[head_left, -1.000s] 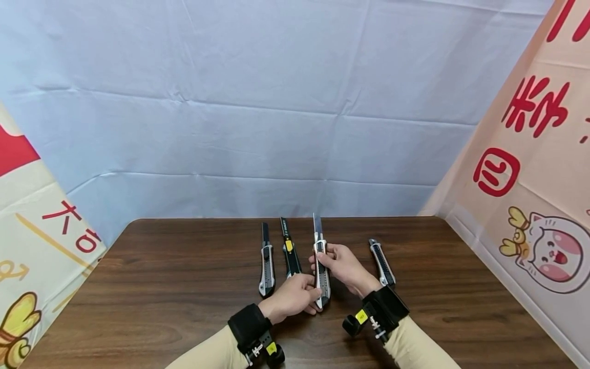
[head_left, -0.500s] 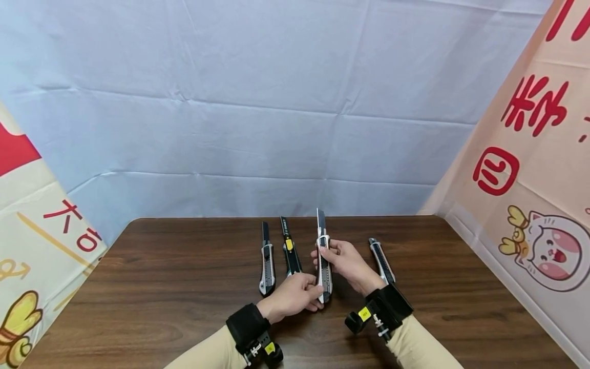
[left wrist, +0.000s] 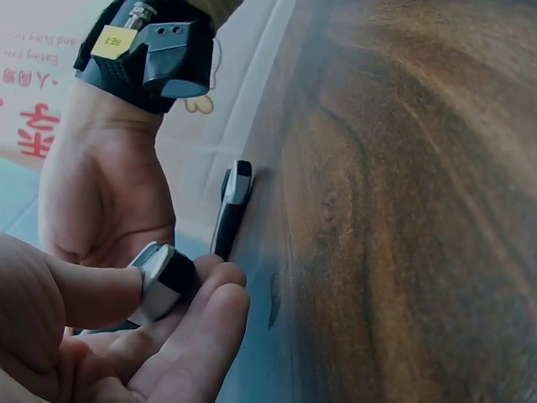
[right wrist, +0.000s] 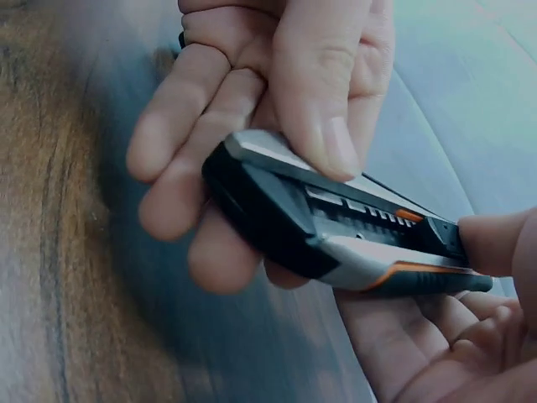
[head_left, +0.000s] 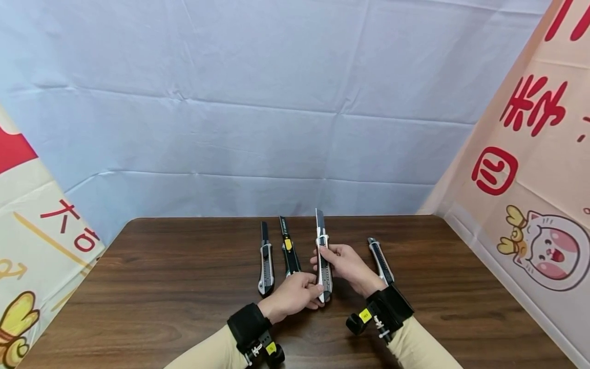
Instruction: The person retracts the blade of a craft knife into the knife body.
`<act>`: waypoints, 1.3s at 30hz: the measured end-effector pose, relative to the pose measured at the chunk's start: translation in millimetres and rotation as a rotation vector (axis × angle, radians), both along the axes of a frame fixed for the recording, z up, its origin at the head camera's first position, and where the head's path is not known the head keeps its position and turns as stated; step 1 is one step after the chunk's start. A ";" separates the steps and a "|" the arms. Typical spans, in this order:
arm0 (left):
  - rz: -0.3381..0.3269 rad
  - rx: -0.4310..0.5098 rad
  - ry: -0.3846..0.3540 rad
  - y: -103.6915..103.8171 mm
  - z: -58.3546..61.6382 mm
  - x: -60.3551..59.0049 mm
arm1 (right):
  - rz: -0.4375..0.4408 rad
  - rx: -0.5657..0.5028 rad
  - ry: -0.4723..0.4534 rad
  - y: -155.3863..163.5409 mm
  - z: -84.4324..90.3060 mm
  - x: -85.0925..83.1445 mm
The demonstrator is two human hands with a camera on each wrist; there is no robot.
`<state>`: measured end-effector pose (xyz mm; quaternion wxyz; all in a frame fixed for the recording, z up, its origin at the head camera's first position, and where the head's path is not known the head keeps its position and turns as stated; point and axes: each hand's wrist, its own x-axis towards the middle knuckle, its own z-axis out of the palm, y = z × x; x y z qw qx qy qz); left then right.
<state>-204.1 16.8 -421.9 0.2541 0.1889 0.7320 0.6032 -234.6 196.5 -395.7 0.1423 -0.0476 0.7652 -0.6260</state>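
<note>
Both hands hold one utility knife (head_left: 323,266) above the table (head_left: 161,287): left hand (head_left: 295,297) fingers pinch its rear end, right hand (head_left: 345,264) fingers curl round the body, thumb on the slider; blade points away.

Both hands cover the middle of the held knife (head_left: 323,266). The right wrist view cuts off its blade, and the left wrist view shows only its butt. Behind it, the rightmost knife (head_left: 380,260) has its near end hidden by the right wrist.

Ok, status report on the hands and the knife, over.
Left hand grips silver-and-black utility knife rear; right hand pinches its slider. Blade out. Three knives lie alongside.
</note>
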 end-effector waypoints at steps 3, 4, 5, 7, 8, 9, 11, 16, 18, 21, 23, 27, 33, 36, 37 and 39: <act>-0.005 -0.002 -0.016 0.3 0.8 0.0 | 0.008 0.004 0.017 0.6 -2.0 -0.5; -0.007 -0.002 -0.017 0.2 1.1 0.4 | 0.010 0.004 0.022 0.7 -2.8 -0.9; -0.007 -0.003 -0.018 0.1 0.9 0.7 | 0.014 0.006 0.026 0.8 -3.3 -1.1; -0.004 -0.007 -0.013 0.3 1.5 1.6 | 0.024 0.004 0.032 0.9 -4.5 -1.7; -0.003 -0.010 -0.011 0.4 1.4 1.8 | 0.027 0.004 0.034 0.8 -5.2 -2.0; -0.003 -0.013 -0.010 0.4 1.4 2.0 | 0.029 0.003 0.035 0.7 -5.7 -2.3; -0.001 -0.021 -0.012 0.7 1.4 2.0 | 0.031 0.007 0.038 0.6 -6.3 -2.4; -0.001 -0.031 -0.017 0.6 0.5 1.2 | 0.036 0.033 0.052 -0.1 -5.5 -2.0; -0.003 -0.032 -0.017 0.4 0.1 1.1 | 0.040 0.041 0.056 -0.5 -4.8 -1.6; -0.010 -0.031 -0.024 0.1 -0.3 0.8 | 0.044 0.044 0.058 -0.7 -4.1 -1.2; -0.016 -0.032 -0.026 -0.1 -0.4 0.7 | 0.047 0.046 0.059 -0.7 -3.7 -0.8; -0.020 -0.035 -0.028 -0.4 -0.1 1.0 | 0.053 0.050 0.053 -0.6 -3.5 -0.5; -0.018 -0.036 -0.022 -0.1 0.3 2.5 | 0.065 0.047 0.047 -0.7 -4.4 -0.9; -0.013 -0.033 -0.014 0.5 -0.7 2.9 | 0.079 0.055 0.052 0.1 -4.9 -0.9; -0.011 -0.031 -0.012 0.7 -1.1 3.1 | 0.078 0.054 0.046 0.3 -4.8 -0.9; -0.008 -0.028 -0.008 1.5 -2.0 2.8 | 0.081 0.054 0.048 1.0 -5.1 -1.3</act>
